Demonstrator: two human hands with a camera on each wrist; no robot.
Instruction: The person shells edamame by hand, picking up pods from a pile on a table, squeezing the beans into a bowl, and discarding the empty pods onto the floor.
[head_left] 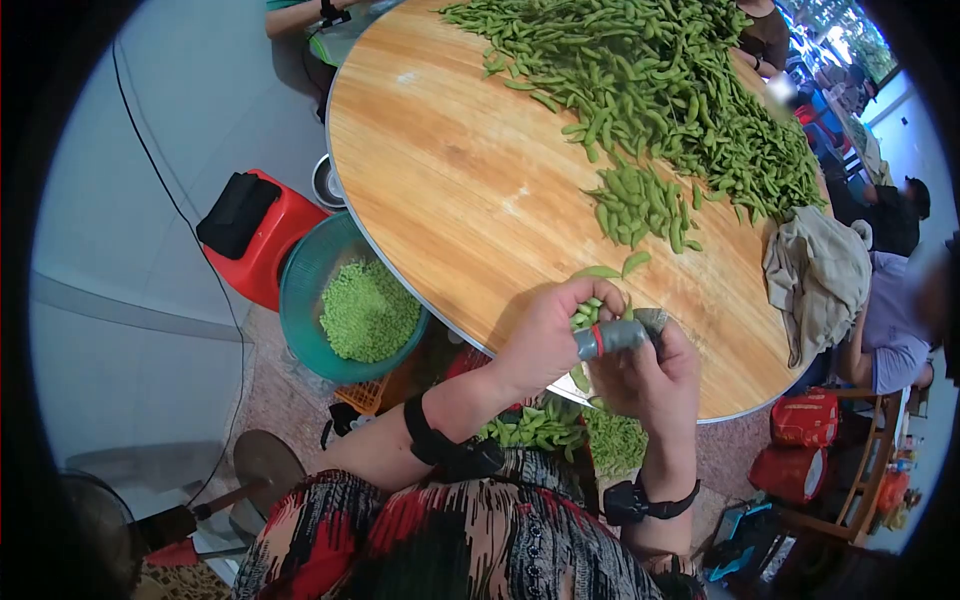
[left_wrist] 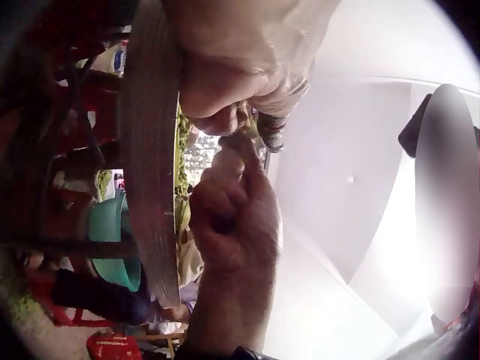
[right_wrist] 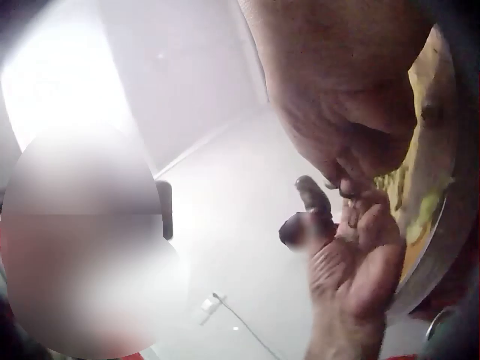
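Over the near edge of the round wooden table (head_left: 450,200), the left hand (head_left: 540,340) is curled round several green pods (head_left: 585,317). Grey wrap with a red band covers one of its digits. The right hand (head_left: 668,380) meets it at the fingertips, thumb and fingers pinching at a green pod (head_left: 628,311) that is mostly hidden. In the left wrist view the left hand (left_wrist: 247,60) is above the right hand (left_wrist: 232,217). The right wrist view has the right hand (right_wrist: 345,90) above the left hand (right_wrist: 356,262), their fingertips close together.
A large heap of pods (head_left: 640,80) covers the far side of the table, with a smaller pile (head_left: 635,205) nearer. A teal basket (head_left: 300,320) of shelled beans stands left, beside a red stool (head_left: 262,252). A grey cloth (head_left: 820,265) lies at the right edge; people sit around.
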